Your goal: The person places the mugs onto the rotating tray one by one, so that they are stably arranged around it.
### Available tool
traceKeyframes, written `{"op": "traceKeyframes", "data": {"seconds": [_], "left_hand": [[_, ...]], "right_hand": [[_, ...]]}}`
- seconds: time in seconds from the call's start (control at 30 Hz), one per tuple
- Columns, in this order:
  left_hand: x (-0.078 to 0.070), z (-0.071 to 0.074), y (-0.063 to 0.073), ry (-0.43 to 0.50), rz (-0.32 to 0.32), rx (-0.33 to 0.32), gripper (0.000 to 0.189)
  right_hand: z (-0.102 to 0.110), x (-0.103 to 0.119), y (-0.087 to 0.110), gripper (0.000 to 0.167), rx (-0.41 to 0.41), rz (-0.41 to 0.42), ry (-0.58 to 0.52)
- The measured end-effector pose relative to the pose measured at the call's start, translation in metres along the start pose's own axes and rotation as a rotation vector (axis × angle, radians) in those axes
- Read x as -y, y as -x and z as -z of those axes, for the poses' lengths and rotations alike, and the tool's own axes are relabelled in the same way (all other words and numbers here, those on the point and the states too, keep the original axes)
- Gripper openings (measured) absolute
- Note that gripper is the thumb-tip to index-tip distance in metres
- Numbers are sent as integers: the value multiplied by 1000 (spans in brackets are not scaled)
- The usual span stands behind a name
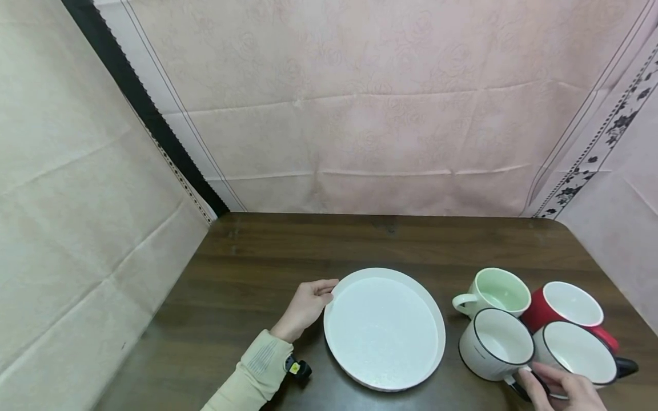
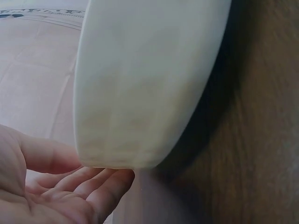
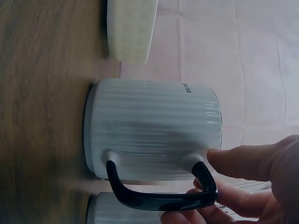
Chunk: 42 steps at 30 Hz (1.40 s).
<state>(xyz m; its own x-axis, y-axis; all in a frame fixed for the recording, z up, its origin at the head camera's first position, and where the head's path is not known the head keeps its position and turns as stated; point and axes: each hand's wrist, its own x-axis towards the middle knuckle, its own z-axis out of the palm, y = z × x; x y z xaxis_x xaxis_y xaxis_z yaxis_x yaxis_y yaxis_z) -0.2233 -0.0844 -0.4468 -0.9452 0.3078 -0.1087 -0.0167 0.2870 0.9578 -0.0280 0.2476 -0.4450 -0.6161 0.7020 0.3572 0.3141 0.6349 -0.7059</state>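
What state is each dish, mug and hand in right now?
White dish: face up, looks empty.
Green mug: upright, looks empty.
Red mug: upright, looks empty.
Held white mug: upright, looks empty.
Other white mug: upright, looks empty.
Left hand: touching dish's edge.
Right hand: gripping mug's handle.

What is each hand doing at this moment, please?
Left hand: open, fingers touching the edge of the white plate.
Right hand: closed, holding the black handle of the white mug nearest the plate.
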Motion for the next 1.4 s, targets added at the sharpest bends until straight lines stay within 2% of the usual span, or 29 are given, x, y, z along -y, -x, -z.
{"op": "traceKeyframes", "data": {"seconds": [0.27, 0.4, 0.5, 0.57, 0.63, 0.73, 0.83, 0.93, 1.17, 1.27, 1.4], "left_hand": [[0, -1, 1, 5, 8, -11, 34], [1, -1, 0, 2, 3, -14, 34], [1, 0, 0, -1, -1, -17, 33], [1, 0, 0, 1, -6, -18, 33], [1, 0, -1, 1, -8, -19, 33], [0, 0, 0, 0, -9, -19, 33], [0, 0, 0, -6, -8, -20, 33], [0, 0, 0, -6, -8, -21, 33], [-1, 0, -1, -9, -3, -23, 33], [-1, 0, -1, -8, 0, -25, 33], [-2, -1, -1, -3, 5, -28, 32]], "right_hand": [[-3, -6, -3, 27, 6, -8, 17], [-6, -14, -7, 27, -33, 139, -12], [-9, -18, -8, 29, -98, 268, -85], [-11, -20, -8, 30, -125, 302, -124], [-11, -19, -7, 30, -138, 302, -143], [-10, -17, -6, 28, -114, 237, -116], [-8, -14, -6, 26, -40, 98, -37], [-6, -14, -8, 30, 26, 2, 18], [-6, -24, -13, 46, 148, -108, 95], [-7, -24, -12, 46, 140, -129, 105], [-8, -17, -7, 40, 55, -118, 81]]}}
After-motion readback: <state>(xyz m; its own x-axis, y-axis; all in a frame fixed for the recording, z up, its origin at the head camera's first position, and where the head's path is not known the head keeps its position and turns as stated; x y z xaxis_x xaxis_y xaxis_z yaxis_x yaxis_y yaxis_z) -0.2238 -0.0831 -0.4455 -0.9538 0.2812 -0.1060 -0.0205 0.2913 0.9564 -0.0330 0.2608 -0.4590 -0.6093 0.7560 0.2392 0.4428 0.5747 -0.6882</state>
